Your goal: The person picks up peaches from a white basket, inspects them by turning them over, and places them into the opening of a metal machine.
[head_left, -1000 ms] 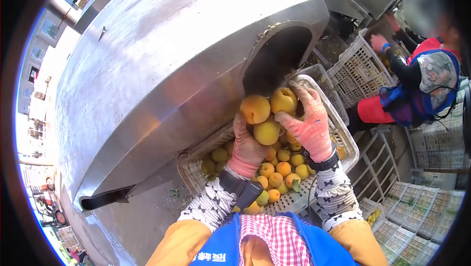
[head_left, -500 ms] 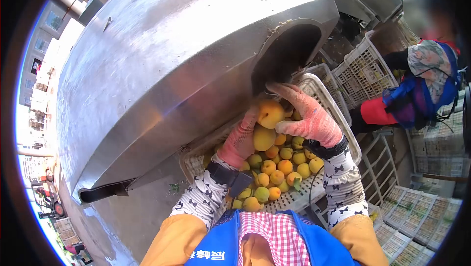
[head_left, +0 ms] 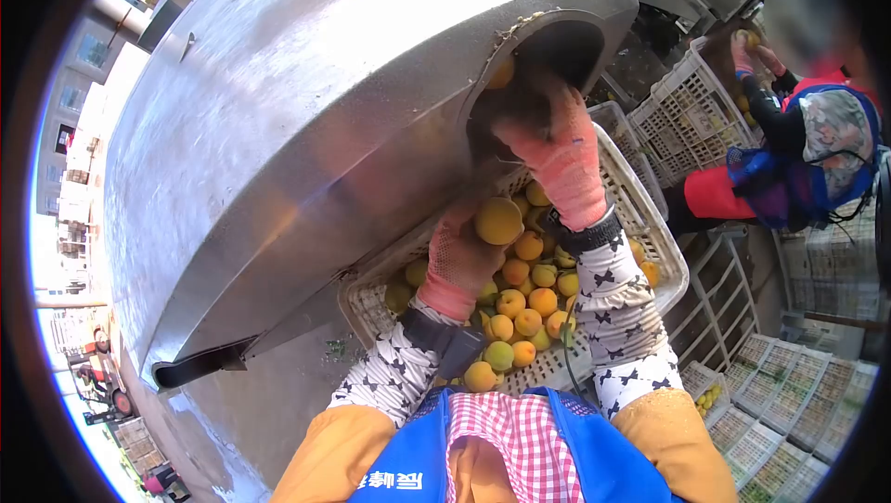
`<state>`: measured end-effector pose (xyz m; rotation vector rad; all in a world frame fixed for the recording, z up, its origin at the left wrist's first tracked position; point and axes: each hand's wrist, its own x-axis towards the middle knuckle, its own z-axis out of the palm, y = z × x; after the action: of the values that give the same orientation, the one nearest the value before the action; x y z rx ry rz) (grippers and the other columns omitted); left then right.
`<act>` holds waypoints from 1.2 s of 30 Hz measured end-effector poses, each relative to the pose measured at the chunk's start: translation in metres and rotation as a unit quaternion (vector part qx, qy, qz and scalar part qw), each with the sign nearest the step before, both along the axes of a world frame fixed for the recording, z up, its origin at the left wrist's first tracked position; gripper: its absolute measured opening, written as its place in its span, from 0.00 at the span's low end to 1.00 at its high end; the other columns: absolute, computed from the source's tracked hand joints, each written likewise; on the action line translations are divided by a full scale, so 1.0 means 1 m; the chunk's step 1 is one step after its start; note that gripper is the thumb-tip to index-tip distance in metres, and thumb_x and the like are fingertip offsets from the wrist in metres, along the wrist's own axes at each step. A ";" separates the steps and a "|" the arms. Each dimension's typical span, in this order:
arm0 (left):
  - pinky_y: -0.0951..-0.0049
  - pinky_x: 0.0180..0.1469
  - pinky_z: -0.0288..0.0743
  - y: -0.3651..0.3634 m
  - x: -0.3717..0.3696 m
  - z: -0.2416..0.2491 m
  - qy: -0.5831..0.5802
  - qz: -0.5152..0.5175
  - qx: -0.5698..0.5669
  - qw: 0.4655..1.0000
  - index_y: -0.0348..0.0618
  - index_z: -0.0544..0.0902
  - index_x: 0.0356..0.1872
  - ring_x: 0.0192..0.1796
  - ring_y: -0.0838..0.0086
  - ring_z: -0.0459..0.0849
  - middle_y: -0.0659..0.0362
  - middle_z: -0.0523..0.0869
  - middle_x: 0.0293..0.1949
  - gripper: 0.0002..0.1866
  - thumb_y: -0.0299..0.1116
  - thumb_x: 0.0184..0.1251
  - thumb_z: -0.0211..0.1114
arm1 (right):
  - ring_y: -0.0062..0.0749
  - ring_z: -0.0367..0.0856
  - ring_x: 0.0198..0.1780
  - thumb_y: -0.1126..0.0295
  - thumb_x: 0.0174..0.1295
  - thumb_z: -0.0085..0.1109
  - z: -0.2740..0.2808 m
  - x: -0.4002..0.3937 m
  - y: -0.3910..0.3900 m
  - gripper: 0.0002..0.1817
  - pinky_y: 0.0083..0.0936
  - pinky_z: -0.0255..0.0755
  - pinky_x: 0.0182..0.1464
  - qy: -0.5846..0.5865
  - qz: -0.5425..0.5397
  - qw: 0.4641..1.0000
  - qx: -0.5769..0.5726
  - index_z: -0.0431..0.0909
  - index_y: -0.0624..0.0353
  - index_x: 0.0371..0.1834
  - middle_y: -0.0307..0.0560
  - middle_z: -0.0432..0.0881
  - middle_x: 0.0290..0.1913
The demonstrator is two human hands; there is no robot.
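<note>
Bright daylight; source out of frame. Blown-out glare across the top of the metal housing [head_left: 306,122], warm reflection lower down. Opening [head_left: 534,76] in deep shadow. Right hand [head_left: 557,146] motion-blurred at the fingers. Strong fisheye bending, black vignette at the edges, blue fringing on the left. Left background overexposed.

Peaches [head_left: 526,322] lie in a crate [head_left: 657,291] before the metal machine [head_left: 306,160] — more crates [head_left: 691,122] stand to the right, beside a co-worker [head_left: 817,150].
</note>
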<state>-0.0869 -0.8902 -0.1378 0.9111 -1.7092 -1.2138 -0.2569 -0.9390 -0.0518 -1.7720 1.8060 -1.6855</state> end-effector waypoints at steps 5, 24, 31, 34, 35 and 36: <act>0.66 0.70 0.69 -0.012 0.006 0.011 0.215 -0.074 0.234 0.945 0.36 0.73 0.64 0.67 0.67 0.77 0.51 0.79 0.63 0.19 0.32 0.77 0.54 | 0.56 0.78 0.60 0.64 0.53 0.72 0.013 -0.013 0.075 0.39 0.38 0.74 0.63 0.011 0.231 0.952 0.199 0.71 0.58 0.70 0.60 0.78 0.59; 0.65 0.72 0.65 0.006 -0.025 0.082 0.431 -0.052 0.393 0.811 0.36 0.71 0.67 0.65 0.67 0.75 0.53 0.77 0.62 0.27 0.28 0.66 0.62 | 0.46 0.79 0.61 0.71 0.50 0.74 0.010 -0.003 0.099 0.37 0.34 0.75 0.62 -0.057 0.155 0.978 0.129 0.74 0.60 0.68 0.55 0.77 0.61; 0.68 0.69 0.68 -0.001 -0.027 0.064 0.412 -0.072 0.368 0.830 0.36 0.74 0.65 0.63 0.69 0.77 0.54 0.78 0.62 0.24 0.33 0.70 0.63 | 0.51 0.81 0.56 0.70 0.47 0.75 0.008 0.001 0.079 0.39 0.36 0.77 0.58 -0.017 0.068 0.988 0.138 0.74 0.61 0.67 0.57 0.79 0.55; 0.68 0.68 0.69 0.004 -0.014 -0.002 0.283 -0.049 0.289 0.913 0.37 0.75 0.65 0.63 0.69 0.77 0.55 0.79 0.62 0.24 0.33 0.70 0.64 | 0.55 0.80 0.53 0.69 0.47 0.75 -0.012 -0.001 0.040 0.36 0.40 0.78 0.54 0.096 -0.020 0.993 0.058 0.74 0.62 0.63 0.59 0.78 0.53; 0.67 0.67 0.69 0.010 -0.009 -0.023 0.105 -0.023 0.171 0.980 0.39 0.74 0.66 0.63 0.68 0.77 0.55 0.79 0.62 0.25 0.32 0.69 0.64 | 0.57 0.80 0.53 0.69 0.47 0.75 -0.022 0.000 0.019 0.35 0.40 0.78 0.53 0.123 -0.039 0.989 0.064 0.75 0.62 0.62 0.59 0.79 0.52; 0.67 0.69 0.69 0.013 -0.012 -0.033 0.172 0.032 0.396 0.902 0.39 0.77 0.63 0.63 0.65 0.79 0.55 0.80 0.62 0.27 0.41 0.68 0.68 | 0.58 0.80 0.52 0.68 0.48 0.75 -0.031 0.002 -0.003 0.33 0.40 0.78 0.53 0.150 -0.058 0.984 0.077 0.76 0.62 0.60 0.59 0.80 0.50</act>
<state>-0.0993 -0.8772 -0.1710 1.1061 -0.8732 -1.9410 -0.2552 -0.9417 -0.0832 -1.9731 2.1337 -1.3261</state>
